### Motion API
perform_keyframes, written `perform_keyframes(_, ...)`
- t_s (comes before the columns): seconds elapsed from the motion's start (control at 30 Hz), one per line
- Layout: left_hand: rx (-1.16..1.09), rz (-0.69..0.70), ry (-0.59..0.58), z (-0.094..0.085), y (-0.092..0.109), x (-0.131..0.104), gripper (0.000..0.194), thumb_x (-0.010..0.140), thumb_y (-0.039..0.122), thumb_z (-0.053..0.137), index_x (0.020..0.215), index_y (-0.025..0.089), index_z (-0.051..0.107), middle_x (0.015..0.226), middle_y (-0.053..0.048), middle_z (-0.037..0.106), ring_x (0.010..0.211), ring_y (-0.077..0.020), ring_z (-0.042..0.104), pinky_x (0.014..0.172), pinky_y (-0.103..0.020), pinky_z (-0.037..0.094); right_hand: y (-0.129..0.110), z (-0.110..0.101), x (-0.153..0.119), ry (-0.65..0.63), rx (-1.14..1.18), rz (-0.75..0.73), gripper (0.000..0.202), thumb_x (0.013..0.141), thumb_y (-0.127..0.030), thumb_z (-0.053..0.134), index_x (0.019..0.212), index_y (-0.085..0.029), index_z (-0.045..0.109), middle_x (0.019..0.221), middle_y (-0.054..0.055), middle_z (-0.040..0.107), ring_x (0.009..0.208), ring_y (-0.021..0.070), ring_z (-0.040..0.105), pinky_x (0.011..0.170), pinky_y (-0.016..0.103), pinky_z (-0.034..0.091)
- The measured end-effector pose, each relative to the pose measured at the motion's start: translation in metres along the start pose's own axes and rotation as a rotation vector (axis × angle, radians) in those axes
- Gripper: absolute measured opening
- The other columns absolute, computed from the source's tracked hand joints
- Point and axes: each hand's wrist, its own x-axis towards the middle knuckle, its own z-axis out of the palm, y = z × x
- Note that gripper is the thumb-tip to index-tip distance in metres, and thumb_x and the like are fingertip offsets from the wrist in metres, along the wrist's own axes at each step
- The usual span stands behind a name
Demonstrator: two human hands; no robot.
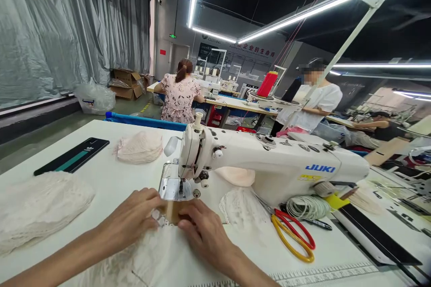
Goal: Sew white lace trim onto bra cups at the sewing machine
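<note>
My left hand (143, 210) pinches the edge of a white lace piece (134, 260), which trails down toward me. My right hand (205, 228) lies just to the right, its curled fingers pressed on a tan fabric piece (173, 213) in front of the needle plate (175, 190). Both hands stay close to the presser foot (182, 186) of a white sewing machine (242, 152), without touching it. Behind my right hand rest a peach cup-shaped piece (235, 176) and some white lace (240, 206). The fingertips of both hands are partly hidden.
Lace stacks (40, 206) (139, 147) and a black phone-like slab (72, 156) lie at left. Scissors with red and yellow handles (292, 237), a coil of pale cord (308, 207) and a clear ruler (323, 273) are at right. Co-workers sit and stand beyond.
</note>
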Motion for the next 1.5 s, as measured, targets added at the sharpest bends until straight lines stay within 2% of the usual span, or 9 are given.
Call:
perform_keyframes(0.07, 0.024, -0.028, -0.049, 0.008, 0.003, 0.015, 0.035, 0.066, 0.008, 0.051, 0.097, 0.023, 0.06, 0.095, -0.002, 0.062, 0.092, -0.0229, 0.058, 0.08, -0.032, 0.041, 0.003, 0.005, 0.004, -0.011, -0.033, -0.001, 0.022, 0.094, -0.041, 0.051, 0.098, -0.02, 0.055, 0.096, 0.005, 0.059, 0.083, 0.0184, 0.058, 0.066, 0.027, 0.046)
perform_keyframes(0.2, 0.009, -0.048, -0.111, 0.017, 0.001, 0.019, 0.015, 0.063, 0.011, 0.049, 0.073, 0.021, 0.054, 0.08, 0.001, 0.059, 0.08, -0.0216, 0.057, 0.073, -0.031, 0.04, 0.006, 0.013, 0.006, -0.051, -0.032, 0.0, 0.054, 0.071, -0.058, 0.072, 0.106, -0.021, 0.054, 0.105, 0.007, 0.058, 0.091, 0.0224, 0.057, 0.073, 0.031, 0.048)
perform_keyframes(0.3, -0.041, -0.058, -0.128, 0.012, 0.0, 0.017, 0.007, 0.067, 0.017, 0.049, 0.071, 0.022, 0.052, 0.085, 0.0, 0.059, 0.086, -0.0216, 0.056, 0.077, -0.031, 0.039, 0.003, 0.016, 0.01, -0.076, 0.077, 0.062, 0.051, 0.06, -0.05, 0.083, 0.092, -0.02, 0.056, 0.095, 0.003, 0.06, 0.085, 0.0201, 0.058, 0.076, 0.031, 0.046)
perform_keyframes(0.43, -0.211, -0.2, -0.173, 0.002, -0.001, 0.02, 0.007, 0.07, 0.028, 0.052, 0.074, 0.023, 0.055, 0.076, 0.001, 0.06, 0.082, -0.0231, 0.058, 0.066, -0.025, 0.039, -0.005, 0.018, 0.017, -0.115, 0.221, 0.249, 0.028, 0.065, -0.019, 0.081, 0.072, -0.019, 0.054, 0.069, -0.005, 0.056, 0.07, 0.0142, 0.054, 0.075, 0.028, 0.041)
perform_keyframes(0.57, -0.275, -0.225, -0.153, -0.004, -0.001, 0.025, 0.018, 0.069, 0.029, 0.053, 0.083, 0.025, 0.063, 0.072, 0.003, 0.061, 0.077, -0.0228, 0.059, 0.062, -0.023, 0.038, -0.006, 0.02, 0.018, -0.102, 0.37, 0.351, 0.027, 0.066, -0.004, 0.071, 0.083, -0.021, 0.059, 0.071, -0.004, 0.056, 0.078, 0.0161, 0.053, 0.074, 0.026, 0.042)
perform_keyframes(0.8, -0.448, -0.255, -0.226, -0.007, -0.002, 0.027, 0.015, 0.069, 0.025, 0.053, 0.073, 0.019, 0.066, 0.068, 0.002, 0.061, 0.072, -0.0198, 0.057, 0.062, -0.022, 0.036, 0.001, 0.022, 0.015, -0.079, 0.471, 0.34, 0.033, 0.066, 0.0, 0.058, 0.091, -0.021, 0.057, 0.072, -0.003, 0.057, 0.08, 0.0166, 0.053, 0.071, 0.025, 0.044)
perform_keyframes(0.97, -0.413, -0.266, -0.201, 0.0, -0.004, 0.03, 0.013, 0.069, 0.028, 0.053, 0.061, 0.018, 0.053, 0.059, 0.005, 0.042, 0.06, -0.0144, 0.044, 0.053, -0.021, 0.027, -0.001, 0.018, 0.02, -0.105, 0.473, 0.357, 0.031, 0.067, -0.011, 0.066, 0.095, -0.02, 0.056, 0.075, -0.002, 0.055, 0.076, 0.0162, 0.052, 0.066, 0.025, 0.044)
perform_keyframes(1.37, -0.478, -0.23, -0.237, 0.015, -0.027, 0.038, 0.019, 0.078, 0.034, 0.047, 0.067, 0.019, 0.05, 0.061, 0.005, 0.033, 0.058, -0.0125, 0.031, 0.052, -0.023, 0.021, -0.001, 0.008, 0.027, -0.159, 0.443, 0.423, 0.027, 0.063, -0.004, 0.07, 0.082, -0.019, 0.057, 0.063, -0.009, 0.048, 0.054, 0.0074, 0.042, 0.054, 0.018, 0.035)
perform_keyframes(1.5, -0.485, -0.244, -0.237, 0.016, -0.03, 0.04, 0.018, 0.076, 0.033, 0.048, 0.064, 0.019, 0.048, 0.059, 0.006, 0.031, 0.057, -0.0122, 0.03, 0.051, -0.023, 0.02, 0.0, 0.003, 0.029, -0.154, 0.373, 0.447, 0.012, 0.072, -0.006, 0.063, 0.069, -0.017, 0.058, 0.055, -0.007, 0.05, 0.051, 0.0071, 0.042, 0.053, 0.018, 0.034)
